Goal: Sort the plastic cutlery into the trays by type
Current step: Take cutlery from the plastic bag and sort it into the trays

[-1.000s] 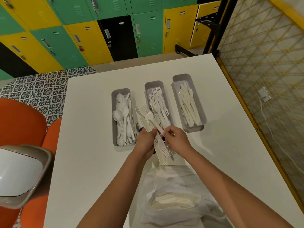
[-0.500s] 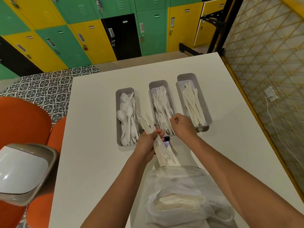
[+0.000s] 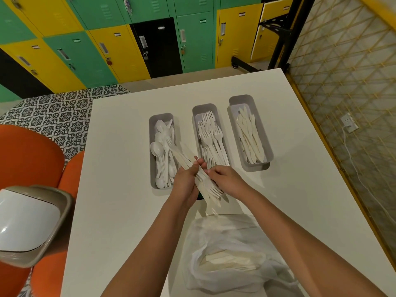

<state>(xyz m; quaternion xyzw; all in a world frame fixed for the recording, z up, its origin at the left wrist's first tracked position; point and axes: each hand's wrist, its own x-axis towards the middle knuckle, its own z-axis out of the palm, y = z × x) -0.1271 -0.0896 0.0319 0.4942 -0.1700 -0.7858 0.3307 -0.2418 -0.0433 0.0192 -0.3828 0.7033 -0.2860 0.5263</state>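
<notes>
Several mixed pieces [image 3: 188, 166] are clutched in the left hand [image 3: 185, 181]; one fork [image 3: 212, 189] is pinched by the right hand [image 3: 225, 179]; neighbouring pieces may be dragged out and dropped.

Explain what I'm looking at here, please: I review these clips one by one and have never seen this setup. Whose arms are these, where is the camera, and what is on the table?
There is no machine: a person works with bare hands, and the single camera sits on their head, looking down. On the white table stand three grey trays: the left tray holds spoons, the middle tray forks, the right tray knives. The left hand grips a mixed bundle of cutlery, with forks showing at its near end. The right hand has its fingers at that bundle, seemingly picking out a piece. Near the person lies a clear plastic bag with more cutlery inside.
</notes>
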